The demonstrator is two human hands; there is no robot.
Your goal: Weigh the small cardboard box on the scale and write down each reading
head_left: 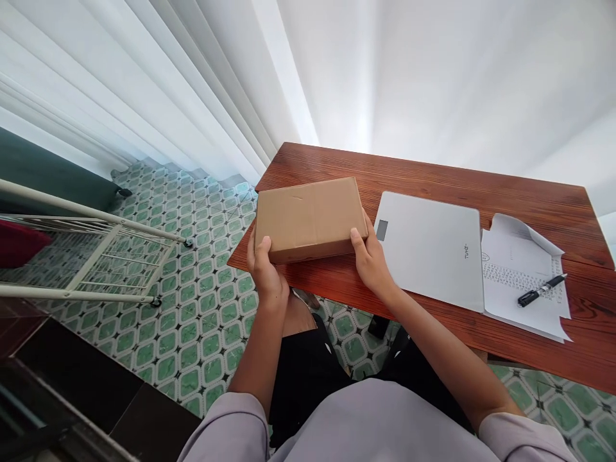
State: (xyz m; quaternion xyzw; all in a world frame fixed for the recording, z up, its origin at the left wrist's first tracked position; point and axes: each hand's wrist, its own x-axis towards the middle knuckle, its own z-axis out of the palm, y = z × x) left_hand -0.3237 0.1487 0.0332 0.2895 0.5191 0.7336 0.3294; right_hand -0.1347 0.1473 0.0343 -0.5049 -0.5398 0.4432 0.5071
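Observation:
A closed brown cardboard box (310,215) is held between my two hands above the left end of the wooden table. My left hand (267,268) grips its left end, with the thumb on the near left corner. On the opposite end, my right hand (370,256) has its thumb on the near right corner, the other fingers behind the side. Just right of the box lies a flat silver digital scale (433,250) with a small dark display at its left edge. Whether the box's underside touches the table is hidden.
Torn-edged papers with writing (520,256) lie right of the scale, a black pen (541,290) on top. The wooden table (481,176) stands before a white curtain (327,77). A white wire rack on wheels (120,256) is on the green tiled floor (192,333) at left.

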